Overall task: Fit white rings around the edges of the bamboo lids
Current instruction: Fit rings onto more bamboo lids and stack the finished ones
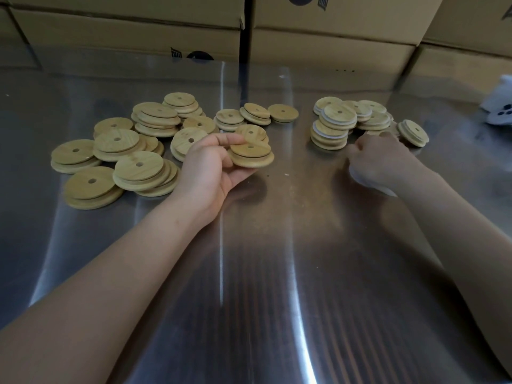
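At the left of the steel tabletop [249, 273], roughly two dozen bare lids [138, 167] lie flat in overlapping stacks, too layered for an exact count. At centre, the left hand [210, 167] pinches one held lid [250, 156], level, with its stepped face and hole upward. Further right, about ten ringed lids [339, 113] are heaped. The right hand [379, 159] curls beside them over a white band [368, 182]; its grip cannot be told.
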